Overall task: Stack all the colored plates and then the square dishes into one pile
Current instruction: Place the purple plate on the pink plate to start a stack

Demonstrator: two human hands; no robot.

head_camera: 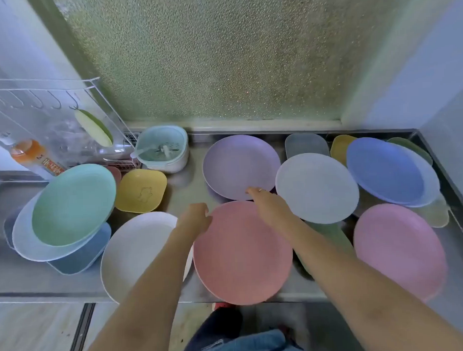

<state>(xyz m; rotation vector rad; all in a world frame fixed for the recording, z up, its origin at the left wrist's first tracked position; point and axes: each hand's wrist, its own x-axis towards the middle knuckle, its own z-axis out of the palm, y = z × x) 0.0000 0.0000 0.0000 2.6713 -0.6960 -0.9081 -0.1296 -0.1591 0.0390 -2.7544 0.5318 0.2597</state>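
Head view: your left hand (195, 218) sat at frame centre, fingers curled over the upper-left rim of the salmon-pink plate (242, 253), gripping it. Your right hand (265, 203) reached just right of it, fingers stretched out fairly straight, tips touching the near edge of the lavender plate (239, 166); whether it actually held anything, can't tell. The salmon plate lay centre-bottom on the steel counter (183, 187), hanging over the front edge. White plate (136, 252) was lower left, just beside it, under your left forearm. Left side: mint green plate (74, 204) tilted on top of a pale blue plate (30, 242), with a blue square dish (83, 254) under those. Yellow square dish (141, 190) was centre-left. Grey-white plate (317, 188) was right of centre, blue plate (385, 170) upper right on another pale plate, pink plate (398, 248) lower right. Grey square dish (305, 145) and a second yellow dish (339, 148) were at the back, partly hidden. A teal strainer basket (162, 150) and wire rack (39, 103) were upper left.
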